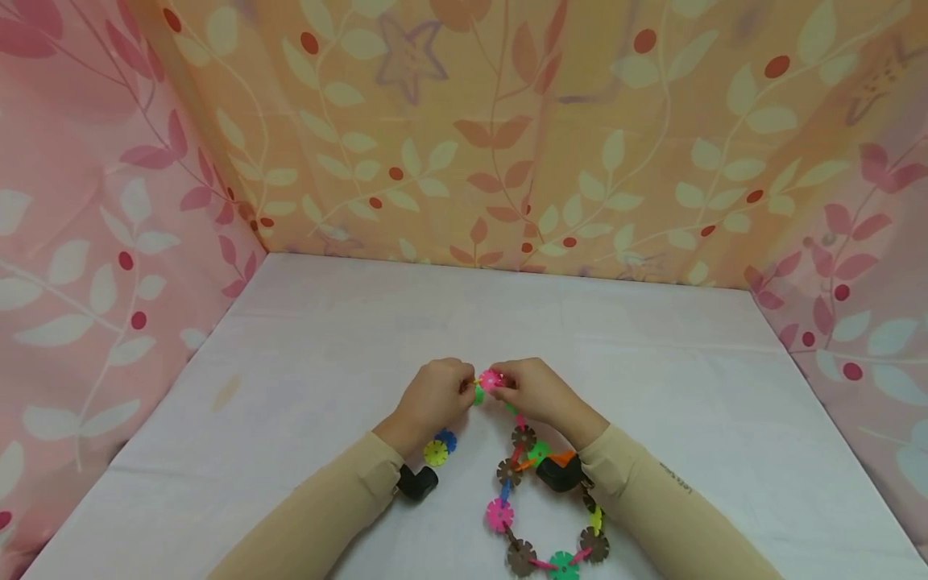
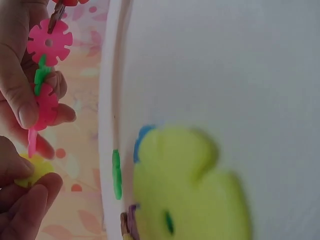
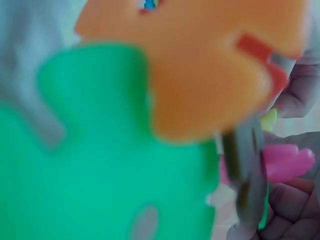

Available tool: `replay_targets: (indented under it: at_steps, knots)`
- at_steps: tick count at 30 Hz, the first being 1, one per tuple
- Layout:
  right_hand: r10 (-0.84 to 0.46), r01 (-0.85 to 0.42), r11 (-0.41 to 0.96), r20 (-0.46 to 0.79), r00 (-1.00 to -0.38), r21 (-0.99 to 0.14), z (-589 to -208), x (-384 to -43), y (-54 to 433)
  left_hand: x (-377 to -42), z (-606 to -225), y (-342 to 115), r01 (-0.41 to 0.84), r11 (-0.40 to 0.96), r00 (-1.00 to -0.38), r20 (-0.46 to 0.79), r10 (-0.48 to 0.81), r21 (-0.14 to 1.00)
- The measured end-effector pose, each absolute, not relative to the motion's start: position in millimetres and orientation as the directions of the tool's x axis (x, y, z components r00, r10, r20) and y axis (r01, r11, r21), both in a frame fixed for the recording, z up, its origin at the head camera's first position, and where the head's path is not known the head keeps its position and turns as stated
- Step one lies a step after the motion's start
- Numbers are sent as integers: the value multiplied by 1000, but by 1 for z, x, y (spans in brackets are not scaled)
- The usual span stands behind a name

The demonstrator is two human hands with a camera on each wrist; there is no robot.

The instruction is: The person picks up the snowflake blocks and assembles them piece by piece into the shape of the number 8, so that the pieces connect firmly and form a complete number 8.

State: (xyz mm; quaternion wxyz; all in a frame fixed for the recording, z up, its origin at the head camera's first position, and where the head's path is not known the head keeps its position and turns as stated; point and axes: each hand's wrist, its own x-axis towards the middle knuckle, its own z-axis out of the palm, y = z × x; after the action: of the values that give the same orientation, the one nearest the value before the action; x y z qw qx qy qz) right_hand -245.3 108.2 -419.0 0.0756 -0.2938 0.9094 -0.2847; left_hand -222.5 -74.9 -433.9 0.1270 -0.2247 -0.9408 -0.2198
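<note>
In the head view, my left hand (image 1: 437, 392) and right hand (image 1: 542, 396) meet above the white table. My left hand pinches a small yellow notched plastic disc (image 2: 36, 170) between thumb and fingers. Close to it, my right hand grips a pink notched disc (image 1: 490, 380) at the end of a chain of interlocked discs. From there the chain runs toward me past a brown disc (image 1: 524, 438), a pink disc (image 1: 499, 515) and a green disc (image 1: 564, 565), forming a loop beside my right forearm. An orange disc (image 3: 210, 75) looms large in the right wrist view.
A yellow disc (image 1: 435, 453) and a blue disc (image 1: 447, 440) appear by my left wrist. Black wrist devices (image 1: 418, 483) sit at both cuffs. Floral cloth (image 1: 507, 145) walls the white table (image 1: 326, 306) at the back and sides.
</note>
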Motion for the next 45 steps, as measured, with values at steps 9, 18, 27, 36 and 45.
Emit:
replay_targets:
  at_steps: [9, 18, 27, 36, 45]
  knots:
    - [-509, -390, 698, -32, -860, -601, -418, -247, 111, -226, -429, -83, 454, 807, -880, 330, 341, 377]
    - [-584, -449, 639, -14, -812, -625, -417, -245, 112, -227, -428, -85, 468, 779, -879, 308, 364, 418]
    - [-651, -520, 597, 9, -759, -611, -412, -246, 110, -232, -432, -88, 567, 736, -812, 400, 425, 370]
    - [-718, -569, 547, 5, -696, -615, -414, -245, 109, -238, -430, -99, 751, 576, -660, 396, 638, 324]
    - [-643, -486, 611, -34, -765, -625, -418, -245, 108, -245, -428, -101, 689, 647, -724, 304, 619, 326]
